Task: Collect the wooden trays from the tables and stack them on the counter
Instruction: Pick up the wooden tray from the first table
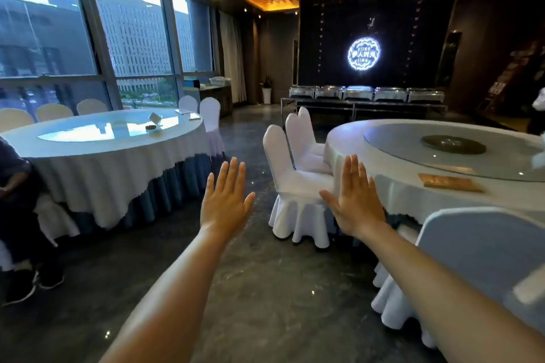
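A flat wooden tray [450, 183] lies on the white cloth of the round table on the right [398, 186], near its front edge. My left hand [225, 200] and my right hand [355, 200] are both stretched out in front of me over the aisle, palms forward, fingers straight, holding nothing. The right hand is left of the tray, in front of the table's edge. On the round table at the left [103, 153], flat pale items [184, 111] lie at the far rim; whether they are trays is unclear.
White-covered chairs [295, 183] stand between the aisle and the right table, another [483, 256] close at my right. A seated person [17, 203] is at the far left. A buffet counter with chafing dishes [365, 94] runs along the back wall. A side counter [215, 91] stands by the window.
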Motion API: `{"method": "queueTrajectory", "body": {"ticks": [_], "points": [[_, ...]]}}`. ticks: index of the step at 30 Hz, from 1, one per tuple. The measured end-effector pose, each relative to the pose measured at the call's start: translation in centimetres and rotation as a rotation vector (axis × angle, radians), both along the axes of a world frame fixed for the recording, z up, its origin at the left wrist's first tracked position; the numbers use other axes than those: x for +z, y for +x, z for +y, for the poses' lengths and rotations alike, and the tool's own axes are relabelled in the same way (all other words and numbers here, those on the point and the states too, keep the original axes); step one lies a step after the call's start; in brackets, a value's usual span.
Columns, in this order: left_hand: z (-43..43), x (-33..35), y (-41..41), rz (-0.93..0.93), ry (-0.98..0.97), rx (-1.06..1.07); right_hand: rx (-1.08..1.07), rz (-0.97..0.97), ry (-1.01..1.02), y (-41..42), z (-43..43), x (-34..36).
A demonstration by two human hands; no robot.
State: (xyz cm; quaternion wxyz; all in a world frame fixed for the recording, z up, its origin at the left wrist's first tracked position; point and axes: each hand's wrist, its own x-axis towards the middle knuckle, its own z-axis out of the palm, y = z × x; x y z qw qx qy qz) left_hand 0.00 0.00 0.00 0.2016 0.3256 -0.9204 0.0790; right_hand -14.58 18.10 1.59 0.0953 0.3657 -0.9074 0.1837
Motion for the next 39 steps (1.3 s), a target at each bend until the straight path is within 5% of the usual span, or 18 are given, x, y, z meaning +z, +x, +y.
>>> {"method": "queueTrajectory", "body": {"ticks": [10, 24, 39], "points": [[1.6, -8.2, -0.4, -0.154, 0.141, -0.060, -0.104, -0.231, 0.097, 0.8, 2.5, -8.5], [2.1, -10.0, -8.0, -0.119, 0.270, -0.317, -0.316, -0.305, -0.001, -2.4, 5.1, -10.1], [0.9, -13.0, -34.7, -0.156, 0.336, -0.448, -0.441, -0.325, -0.049, -26.6, 5.0, -13.1]]}}
